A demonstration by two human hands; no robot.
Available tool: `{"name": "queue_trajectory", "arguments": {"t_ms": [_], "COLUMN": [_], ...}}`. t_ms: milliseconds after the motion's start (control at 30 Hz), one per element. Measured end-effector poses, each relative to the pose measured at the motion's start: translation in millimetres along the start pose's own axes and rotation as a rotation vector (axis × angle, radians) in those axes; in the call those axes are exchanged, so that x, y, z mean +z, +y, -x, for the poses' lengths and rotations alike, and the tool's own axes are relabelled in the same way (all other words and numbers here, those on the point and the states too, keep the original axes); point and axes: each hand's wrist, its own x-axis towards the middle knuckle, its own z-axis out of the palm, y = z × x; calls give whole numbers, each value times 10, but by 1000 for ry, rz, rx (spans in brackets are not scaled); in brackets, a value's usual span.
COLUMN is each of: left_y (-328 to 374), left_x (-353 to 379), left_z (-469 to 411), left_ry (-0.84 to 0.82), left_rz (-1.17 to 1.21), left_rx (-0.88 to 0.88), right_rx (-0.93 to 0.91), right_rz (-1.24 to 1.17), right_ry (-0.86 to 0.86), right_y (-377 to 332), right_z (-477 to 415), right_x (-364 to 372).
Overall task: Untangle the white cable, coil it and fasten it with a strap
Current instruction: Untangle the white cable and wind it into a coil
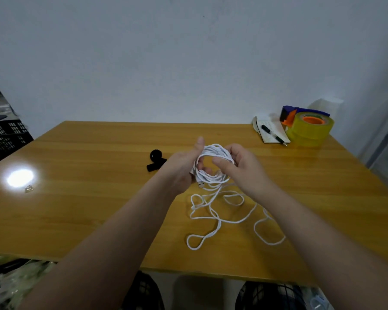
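Nearest the viewer, two bare forearms reaching in over the front edge of the wooden tabletop (87,198). Just beyond that edge, the loose tail of the white cable (211,178), sprawled flat in several open, crossing loops, partly hidden beneath the right forearm. Directly above these loops, a silver USB plug (201,184) hanging from the underside of a coil. Coiled portion of the cable raised off the surface at mid-table, held between both hands. Left hand (184,166) gripping the coil's left side, thumb upright against the strands, fingers curled in through the ring. Right hand (238,166) gripping the right side, fingers wrapped over the top of the bundle, thumb pointing inward across the opening. Left of the hands and apart from them, a black strap (155,161) lying partly rolled. At far left, a bright patch of reflected light (20,177). Toward the far right corner, an open notebook (277,128) with a black pen (273,135) lying across it, just beside a roll of yellow tape (309,133) in a blue and orange dispenser (289,115). Behind everything, a plain pale wall (188,63).
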Motion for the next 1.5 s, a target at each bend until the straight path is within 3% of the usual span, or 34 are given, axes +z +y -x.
{"name": "queue_trajectory", "arguments": {"t_ms": [100,167,300,367,500,733,867,967,1133,1267,1333,1433,1500], "left_y": [67,67,48,92,157,133,161,225,199,103,69,131,211], "left_x": [117,204,279,254,172,84,-22,-87,-175,-137,-89,-23,25], "left_z": [44,84,163,193,205,169,165,156,133,104,130,176,178], "left_ry": [-52,-111,-244,-299,-310,-142,-172,-213,-309,-247,-240,-243,-260], "left_rz": [301,376,212,45,-161,6,236,417,466,431,425,487,515], "left_rx": [-108,-73,61,65,32,41,-6,37,45,8,-25,-3,48], "right_rx": [-164,-209,-9,98,140,143,90,151,303,249,203,139,153], "right_rz": [162,201,13,-24,-37,-200,72,143,-320,-440,-316,263,617], "right_ry": [100,196,288,263,203,-53,-189,-106,-36,17,112,223,145], "right_y": [28,26,-10,-23,-5,-64,-51,17,85,58,45,131,172], "right_z": [-44,-79,-121,-122,-97,-143,-113,-105,-48,-54,-118,-218,-226], "right_x": [-23,-26,29,78,131,-92,-352,-452,-445,-329,-285,-273,-255]}}
